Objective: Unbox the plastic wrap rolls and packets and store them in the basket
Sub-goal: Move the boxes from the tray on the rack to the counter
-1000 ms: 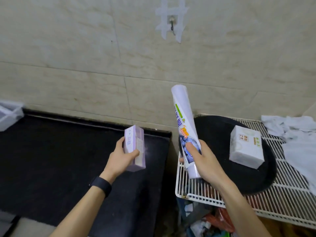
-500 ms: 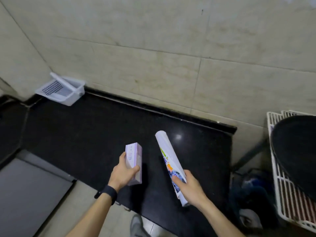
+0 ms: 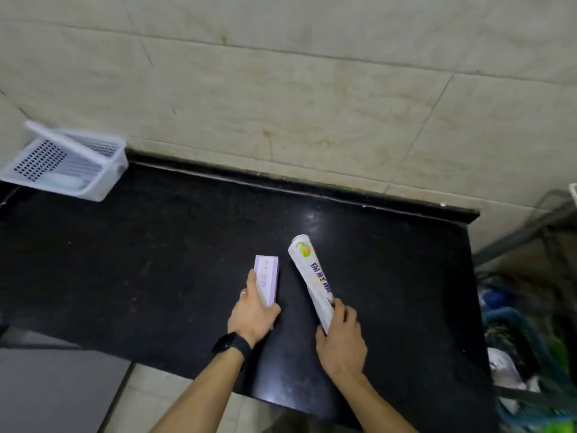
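My left hand (image 3: 252, 314) grips the lower end of a small lilac box (image 3: 266, 282), held low over the black counter (image 3: 156, 260). My right hand (image 3: 341, 340) holds the near end of a long white plastic wrap roll (image 3: 312, 278) with printed lettering; its far end points away and to the left. Box and roll lie close side by side over the counter's middle. A white perforated basket (image 3: 67, 162) stands at the counter's far left corner against the wall, with pale items inside that I cannot make out.
A beige tiled wall (image 3: 312, 104) backs the counter. Beyond the counter's right end sit dark bags and green and blue clutter (image 3: 530, 354) on the floor. A grey surface (image 3: 46, 385) lies at the lower left, with pale floor tiles beside it.
The view has swung left and down from the wire rack to the counter. Both hands have lowered the box and the roll towards the counter. The basket has come fully into view.
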Demonstrator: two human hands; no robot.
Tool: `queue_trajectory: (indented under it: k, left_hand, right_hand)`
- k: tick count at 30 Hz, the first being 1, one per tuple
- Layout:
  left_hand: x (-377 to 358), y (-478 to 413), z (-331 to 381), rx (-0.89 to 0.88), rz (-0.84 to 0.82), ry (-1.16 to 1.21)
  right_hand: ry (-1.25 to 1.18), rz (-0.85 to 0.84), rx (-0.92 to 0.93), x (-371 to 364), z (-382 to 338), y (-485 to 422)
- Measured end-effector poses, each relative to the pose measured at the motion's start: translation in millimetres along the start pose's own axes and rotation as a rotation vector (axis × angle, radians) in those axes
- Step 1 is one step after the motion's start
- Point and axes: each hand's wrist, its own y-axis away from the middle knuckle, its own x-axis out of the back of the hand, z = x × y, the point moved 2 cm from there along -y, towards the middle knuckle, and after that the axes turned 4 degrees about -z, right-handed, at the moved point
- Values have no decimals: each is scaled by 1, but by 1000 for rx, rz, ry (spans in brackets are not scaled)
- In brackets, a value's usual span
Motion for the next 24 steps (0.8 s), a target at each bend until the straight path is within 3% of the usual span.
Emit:
queue_trajectory:
  k: [4, 8, 12, 18, 24]
  left_hand:
    - [-9, -7, -7, -17, -14, -36]
    - [-9, -9, -19, -34, 1, -9]
    - [-4, -8, -27, -36, 2, -12]
    - [0, -10, -33, -27, 21, -21]
    - [1, -16, -33, -29, 40, -39]
  right_hand:
    - [133, -4, 39, -25, -13, -7]
    - [90, -46, 158, -37, -18, 5]
    - [-121, -125, 58, -36, -27, -2]
    - [132, -137, 20, -45, -41, -8]
    - [47, -72, -42, -41, -38, -3]
